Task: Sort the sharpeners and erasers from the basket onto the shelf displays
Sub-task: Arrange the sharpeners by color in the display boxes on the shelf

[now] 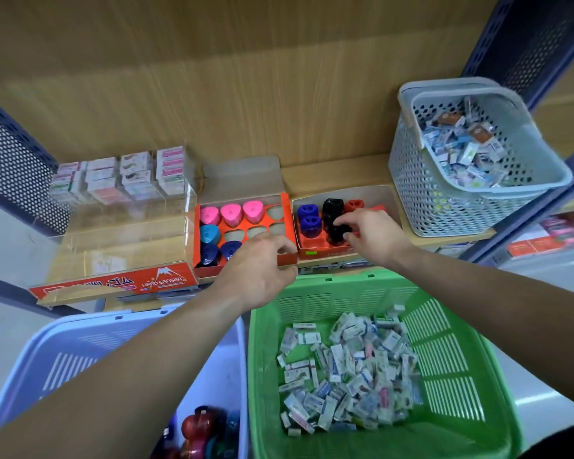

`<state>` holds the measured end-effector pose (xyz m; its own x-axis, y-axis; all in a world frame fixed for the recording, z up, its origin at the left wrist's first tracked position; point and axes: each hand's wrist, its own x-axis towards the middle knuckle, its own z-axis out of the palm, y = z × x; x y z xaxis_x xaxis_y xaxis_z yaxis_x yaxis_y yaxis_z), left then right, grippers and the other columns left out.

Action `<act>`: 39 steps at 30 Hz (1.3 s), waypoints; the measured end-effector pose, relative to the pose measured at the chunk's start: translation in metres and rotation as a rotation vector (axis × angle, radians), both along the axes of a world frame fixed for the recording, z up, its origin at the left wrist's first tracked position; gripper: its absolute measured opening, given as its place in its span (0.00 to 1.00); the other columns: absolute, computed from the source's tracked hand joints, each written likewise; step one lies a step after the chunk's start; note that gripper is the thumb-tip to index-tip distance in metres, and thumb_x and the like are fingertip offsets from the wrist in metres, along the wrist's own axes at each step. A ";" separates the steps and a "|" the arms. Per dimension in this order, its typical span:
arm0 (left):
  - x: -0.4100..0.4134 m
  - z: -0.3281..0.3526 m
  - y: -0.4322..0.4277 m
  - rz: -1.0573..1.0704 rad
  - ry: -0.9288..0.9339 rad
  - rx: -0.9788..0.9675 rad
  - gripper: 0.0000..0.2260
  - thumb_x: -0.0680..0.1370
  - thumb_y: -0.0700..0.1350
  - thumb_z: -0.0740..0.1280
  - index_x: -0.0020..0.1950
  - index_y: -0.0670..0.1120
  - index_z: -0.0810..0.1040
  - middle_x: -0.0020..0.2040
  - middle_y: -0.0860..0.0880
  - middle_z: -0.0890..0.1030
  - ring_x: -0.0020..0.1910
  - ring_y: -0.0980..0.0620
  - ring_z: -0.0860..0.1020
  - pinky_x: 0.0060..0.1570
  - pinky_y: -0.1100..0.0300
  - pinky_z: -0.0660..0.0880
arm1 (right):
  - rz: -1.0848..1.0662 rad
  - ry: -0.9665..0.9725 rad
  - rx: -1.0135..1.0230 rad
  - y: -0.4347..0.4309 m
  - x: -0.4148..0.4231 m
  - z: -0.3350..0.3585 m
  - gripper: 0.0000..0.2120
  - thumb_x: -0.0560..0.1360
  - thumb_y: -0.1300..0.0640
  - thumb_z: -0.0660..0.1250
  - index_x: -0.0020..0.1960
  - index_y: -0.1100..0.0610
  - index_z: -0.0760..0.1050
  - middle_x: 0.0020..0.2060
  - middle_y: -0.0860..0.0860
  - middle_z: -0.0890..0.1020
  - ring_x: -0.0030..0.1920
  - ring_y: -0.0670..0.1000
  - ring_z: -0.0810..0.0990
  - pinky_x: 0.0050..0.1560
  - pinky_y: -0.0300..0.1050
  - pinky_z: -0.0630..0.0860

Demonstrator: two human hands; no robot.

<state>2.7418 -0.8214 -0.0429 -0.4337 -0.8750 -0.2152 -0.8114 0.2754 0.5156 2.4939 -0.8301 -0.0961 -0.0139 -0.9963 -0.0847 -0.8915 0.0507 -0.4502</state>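
Sharpeners are the matter in hand. A black sharpener is pinched between the curled thumb and forefinger of the right hand. It is held at a socket of the right display tray on the shelf, just beside two blue sharpeners and a red sharpener. Whether it is fully seated cannot be told.

The fingers of the left hand are curled at the front corner of the left display tray, whose back row is filled with pink sharpeners. Whether anything is gripped there cannot be told.

The sharpeners are judged to be light, stiff plastic shells, smooth and rounded, so a slip from a loose pinch is likely. They are best taken across the two broad sides from above, so that the base is left free to enter its socket. The trays look like thin card and may slide under a push, so steadying is advised.

More sharpeners are seen in the lavender basket. Wrapped erasers are heaped in the green basket. These are judged light and slightly yielding, and are best gripped across the long edges.
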 end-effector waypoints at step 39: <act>0.206 -0.258 0.115 -0.307 -0.269 0.614 0.41 0.68 0.60 0.78 0.77 0.55 0.66 0.73 0.48 0.69 0.74 0.47 0.64 0.73 0.57 0.60 | -0.338 -0.440 0.417 0.196 0.239 -0.084 0.43 0.67 0.37 0.64 0.79 0.43 0.56 0.68 0.49 0.75 0.61 0.54 0.79 0.59 0.58 0.79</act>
